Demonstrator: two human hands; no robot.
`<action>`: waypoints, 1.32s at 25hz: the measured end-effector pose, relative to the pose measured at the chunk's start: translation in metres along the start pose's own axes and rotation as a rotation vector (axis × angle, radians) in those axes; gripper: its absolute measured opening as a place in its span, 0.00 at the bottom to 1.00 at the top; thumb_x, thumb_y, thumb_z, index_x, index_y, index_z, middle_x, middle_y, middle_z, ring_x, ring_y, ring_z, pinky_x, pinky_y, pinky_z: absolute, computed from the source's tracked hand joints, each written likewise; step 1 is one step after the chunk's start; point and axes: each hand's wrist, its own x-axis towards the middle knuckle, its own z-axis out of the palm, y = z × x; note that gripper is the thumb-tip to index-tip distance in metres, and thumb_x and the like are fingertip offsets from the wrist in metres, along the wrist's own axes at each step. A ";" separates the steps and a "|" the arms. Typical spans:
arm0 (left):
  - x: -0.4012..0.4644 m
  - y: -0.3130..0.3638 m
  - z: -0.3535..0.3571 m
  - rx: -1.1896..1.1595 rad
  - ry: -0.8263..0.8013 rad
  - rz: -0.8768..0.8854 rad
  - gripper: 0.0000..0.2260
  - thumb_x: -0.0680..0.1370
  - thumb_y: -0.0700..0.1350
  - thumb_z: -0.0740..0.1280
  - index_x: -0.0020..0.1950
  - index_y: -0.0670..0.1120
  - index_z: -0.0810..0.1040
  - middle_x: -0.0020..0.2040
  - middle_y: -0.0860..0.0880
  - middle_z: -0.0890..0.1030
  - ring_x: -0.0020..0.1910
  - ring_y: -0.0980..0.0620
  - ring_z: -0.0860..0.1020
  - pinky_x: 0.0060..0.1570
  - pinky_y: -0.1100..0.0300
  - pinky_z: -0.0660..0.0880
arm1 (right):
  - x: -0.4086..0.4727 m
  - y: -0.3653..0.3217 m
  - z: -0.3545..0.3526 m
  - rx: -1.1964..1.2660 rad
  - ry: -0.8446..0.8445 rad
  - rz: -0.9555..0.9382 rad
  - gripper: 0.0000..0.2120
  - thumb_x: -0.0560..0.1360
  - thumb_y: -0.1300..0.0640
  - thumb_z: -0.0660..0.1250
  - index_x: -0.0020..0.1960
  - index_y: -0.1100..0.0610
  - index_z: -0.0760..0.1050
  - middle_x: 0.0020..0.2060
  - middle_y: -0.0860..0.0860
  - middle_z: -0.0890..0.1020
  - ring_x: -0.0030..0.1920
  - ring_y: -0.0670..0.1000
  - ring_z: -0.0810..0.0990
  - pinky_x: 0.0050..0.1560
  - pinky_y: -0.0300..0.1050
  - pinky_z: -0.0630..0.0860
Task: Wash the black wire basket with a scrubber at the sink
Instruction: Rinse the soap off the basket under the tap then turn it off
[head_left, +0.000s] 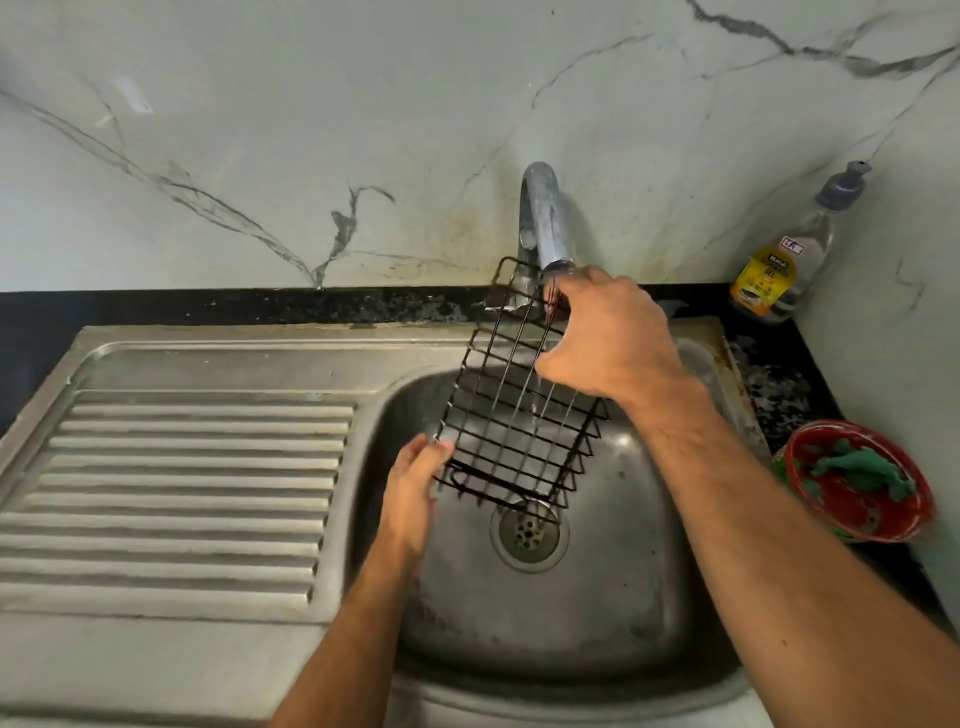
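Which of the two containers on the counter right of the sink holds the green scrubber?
The red bowl near the front holds the green scrubber. The other, a clear dish gel bottle, stands upright in the back corner.

Home kitchen: steel sink (208, 364) w/ drainboard, tap (543, 218), dish gel bottle (779, 270).

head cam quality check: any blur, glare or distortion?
Head view: wide-angle bend bows the counter edge; left hand slightly motion-blurred; black wire basket stays sharp; soft glare on the sink basin; even lighting, weak shadows.
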 end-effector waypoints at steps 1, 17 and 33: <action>-0.004 0.004 0.003 0.093 -0.033 0.069 0.47 0.61 0.66 0.74 0.77 0.50 0.68 0.74 0.49 0.73 0.72 0.52 0.71 0.72 0.49 0.68 | -0.001 -0.001 -0.002 -0.027 -0.044 -0.068 0.30 0.61 0.52 0.75 0.63 0.45 0.72 0.60 0.46 0.78 0.55 0.52 0.75 0.54 0.48 0.75; 0.018 0.077 0.054 1.050 -0.052 0.650 0.26 0.80 0.56 0.63 0.74 0.45 0.69 0.63 0.55 0.73 0.64 0.54 0.74 0.60 0.76 0.67 | -0.048 -0.037 0.013 0.203 -0.191 -0.427 0.33 0.80 0.50 0.58 0.81 0.53 0.51 0.80 0.48 0.54 0.79 0.42 0.51 0.80 0.48 0.40; 0.012 0.086 0.057 0.928 0.069 0.577 0.48 0.60 0.62 0.78 0.73 0.46 0.62 0.63 0.52 0.75 0.58 0.50 0.77 0.59 0.50 0.76 | -0.008 -0.015 0.014 0.124 -0.250 0.023 0.32 0.80 0.32 0.50 0.80 0.42 0.52 0.80 0.49 0.55 0.80 0.51 0.54 0.79 0.57 0.49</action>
